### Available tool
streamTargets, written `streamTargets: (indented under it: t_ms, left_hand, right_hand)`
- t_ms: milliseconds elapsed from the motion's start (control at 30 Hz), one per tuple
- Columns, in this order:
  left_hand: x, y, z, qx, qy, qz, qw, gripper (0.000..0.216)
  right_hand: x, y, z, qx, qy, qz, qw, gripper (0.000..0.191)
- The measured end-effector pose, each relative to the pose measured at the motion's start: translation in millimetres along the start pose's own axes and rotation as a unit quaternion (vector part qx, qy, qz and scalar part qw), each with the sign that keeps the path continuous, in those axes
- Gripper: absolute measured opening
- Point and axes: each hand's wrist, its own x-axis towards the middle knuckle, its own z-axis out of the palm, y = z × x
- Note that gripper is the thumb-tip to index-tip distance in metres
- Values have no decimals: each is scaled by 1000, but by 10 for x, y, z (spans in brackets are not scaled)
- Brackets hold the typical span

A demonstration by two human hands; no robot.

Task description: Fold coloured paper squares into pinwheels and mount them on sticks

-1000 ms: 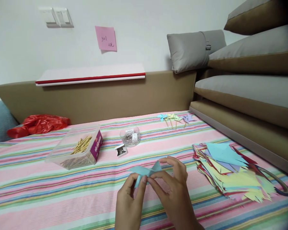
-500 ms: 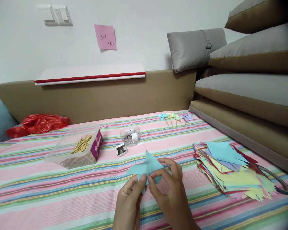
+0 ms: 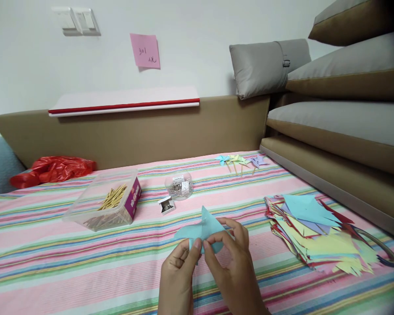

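Both hands hold a light-blue paper pinwheel (image 3: 211, 224) with folded blades, raised in front of me above the striped cloth. My left hand (image 3: 180, 267) is closed on it, the thumb pressing near its centre. From the right, my right hand (image 3: 231, 253) pinches the centre between thumb and forefinger, its other fingers curled behind the paper. The two thumbs nearly meet. Whether a pin sits under the fingertips is hidden. Just beyond lie a small open white box (image 3: 166, 205) with tiny metal bits and a clear round tub (image 3: 179, 187) of pins.
At left stands a clear plastic box (image 3: 101, 214) of thin wooden sticks. On the right lie a pile of cut coloured paper (image 3: 315, 232) and scissors (image 3: 385, 253). Several pinwheels on sticks (image 3: 238, 160) rest at the back. A red plastic bag (image 3: 57, 169) and stacked cushions (image 3: 341, 127) flank the cloth.
The pinwheel and both hands have shifted very slightly to the right in view. The grip at the centre stays nearly the same.
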Motion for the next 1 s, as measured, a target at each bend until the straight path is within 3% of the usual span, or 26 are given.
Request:
streamTargets:
  t_ms: [533,767,867,933,1000]
  left_hand:
    - [-8,-20,2,-5,5,-4,1000,17]
    - [-17,89,15,73,-5,34,997,20]
    - [-19,198,-27,176,-33,66,982,23]
    - [-16,257,-65,239,-56,82,966,26]
    - [-5,292,-99,284,-93,86,950,27]
  right_hand:
    - [-41,-39,73,45,29,22,998,9]
    - [-22,-16,28,110,20,28,993,7]
    - [53,69,-15,208,10,115,971,36]
    - [114,122,-49,291,-59,198,934,49]
    - [162,148,-85,365,-159,264,878,46]
